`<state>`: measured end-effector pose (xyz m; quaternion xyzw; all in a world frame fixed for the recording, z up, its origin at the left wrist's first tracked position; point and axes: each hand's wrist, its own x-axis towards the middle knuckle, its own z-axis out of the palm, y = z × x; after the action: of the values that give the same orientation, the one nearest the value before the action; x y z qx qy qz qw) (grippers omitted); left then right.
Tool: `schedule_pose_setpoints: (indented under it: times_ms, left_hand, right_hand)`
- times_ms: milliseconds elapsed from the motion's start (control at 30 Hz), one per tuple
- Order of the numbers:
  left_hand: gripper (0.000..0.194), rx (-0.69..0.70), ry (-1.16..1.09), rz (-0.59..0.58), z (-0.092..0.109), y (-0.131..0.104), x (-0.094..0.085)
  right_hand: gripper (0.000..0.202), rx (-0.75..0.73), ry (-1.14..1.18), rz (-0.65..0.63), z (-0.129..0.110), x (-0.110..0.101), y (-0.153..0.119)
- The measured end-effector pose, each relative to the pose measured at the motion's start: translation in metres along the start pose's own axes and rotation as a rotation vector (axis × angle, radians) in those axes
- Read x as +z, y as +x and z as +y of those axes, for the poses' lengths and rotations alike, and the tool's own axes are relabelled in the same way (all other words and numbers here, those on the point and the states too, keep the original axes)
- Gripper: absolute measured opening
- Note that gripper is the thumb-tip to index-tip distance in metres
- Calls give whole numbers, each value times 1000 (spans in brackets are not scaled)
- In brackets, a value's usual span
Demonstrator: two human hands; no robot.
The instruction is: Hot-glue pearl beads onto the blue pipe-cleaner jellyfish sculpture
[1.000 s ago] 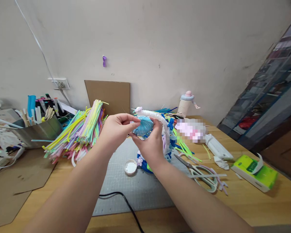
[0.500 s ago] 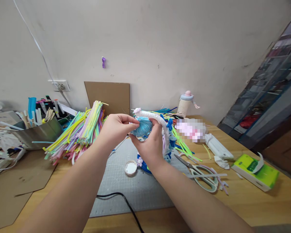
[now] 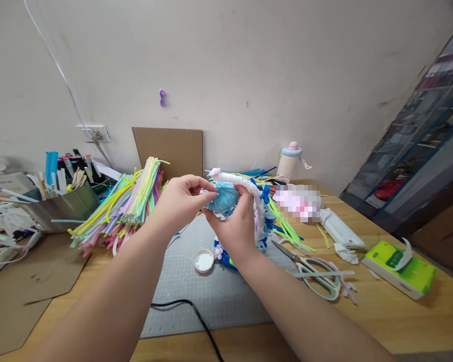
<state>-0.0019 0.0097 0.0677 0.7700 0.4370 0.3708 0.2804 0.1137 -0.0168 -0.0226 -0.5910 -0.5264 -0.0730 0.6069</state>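
Observation:
Above the grey cutting mat [image 3: 189,311], my right hand [image 3: 238,223] is closed around a light-blue yarn bundle [image 3: 223,200], rounded like a head of doll hair. My left hand [image 3: 183,201] pinches at its upper left side; anything small between those fingertips cannot be made out. Just behind and right of the bundle curves a white fuzzy arch [image 3: 236,177] with blue fuzzy flowers [image 3: 265,194] along its outer side. A small pale-purple flower [image 3: 218,251] sits on a dark-blue fuzzy part below my right hand. My right hand hides much of this piece.
A small dish of white bits [image 3: 204,261] stands on the mat, near a black cable [image 3: 191,301]. Scissors [image 3: 317,276] lie at right, before a green tissue pack [image 3: 400,269]. Pipe cleaners [image 3: 124,211] are heaped at left beside a metal container [image 3: 66,208]. A bottle [image 3: 289,161] stands behind.
The yarn bundle has turned slightly, showing its strands more from the side. My left fingertips have stayed at its upper left. The whole view has shifted a little.

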Motion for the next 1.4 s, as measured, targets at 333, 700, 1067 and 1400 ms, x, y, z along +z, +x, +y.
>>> schedule_pose_setpoints:
  times_ms: [333,700,1067,1400]
  left_hand:
    - [17,18,80,30,-4,2,6]
    - [24,27,-260,190,-23,-10,4]
    - [28,-332,-280,178,-100,-39,30]
    - [38,-401,-117,30,-135,-58,44]
  right_hand:
    - [71,-3,10,7,-1,0,0]
    - [85,63,71,-64,4,1,-1]
    - [86,143,-34,-504,2,-64,-39]
    - [10,-37,-230,-404,81,-156,-98]
